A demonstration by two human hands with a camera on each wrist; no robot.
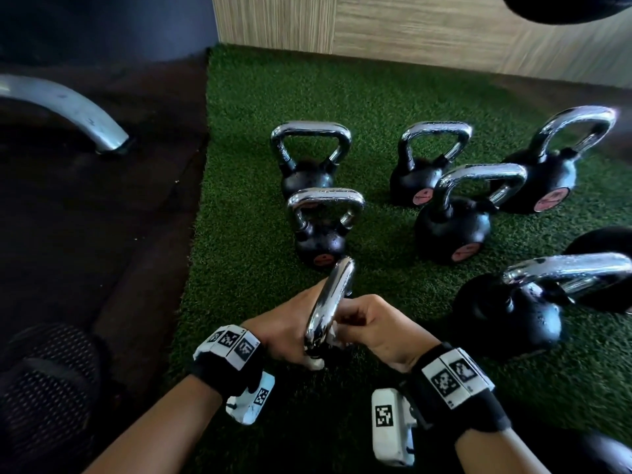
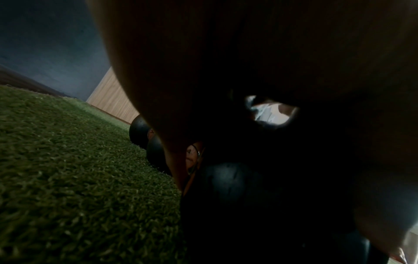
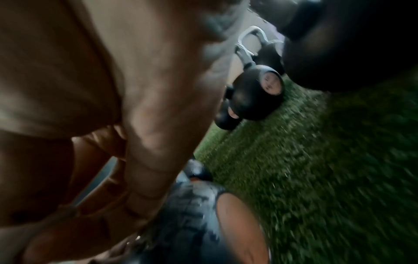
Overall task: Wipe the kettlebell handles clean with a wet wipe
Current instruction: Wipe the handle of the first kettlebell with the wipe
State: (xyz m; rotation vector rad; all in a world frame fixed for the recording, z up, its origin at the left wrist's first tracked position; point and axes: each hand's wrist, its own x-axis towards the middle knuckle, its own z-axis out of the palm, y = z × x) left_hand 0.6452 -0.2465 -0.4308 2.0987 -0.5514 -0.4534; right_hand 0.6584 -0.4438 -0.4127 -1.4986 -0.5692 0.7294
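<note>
**Both hands on nearest kettlebell handle**

Left hand (image 1: 285,331) curls round the chrome handle (image 1: 330,302) from the left. Right hand (image 1: 372,328) closes on it from the right, white wet wipe (image 1: 316,363) bunched at the handle's near end. Kettlebell at near edge of green turf (image 1: 239,165); six other kettlebells (image 1: 319,234) stand beyond and to the right.

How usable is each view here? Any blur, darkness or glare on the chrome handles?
Head view: sharp centre, glare streaks on the nearest kettlebell handle between the left hand and right hand, wide-angle bending at the edges. Left wrist view: mostly dark, the hand blocks the lens; the turf is readable. Right wrist view: heavy motion blur, soft kettlebells.
</note>
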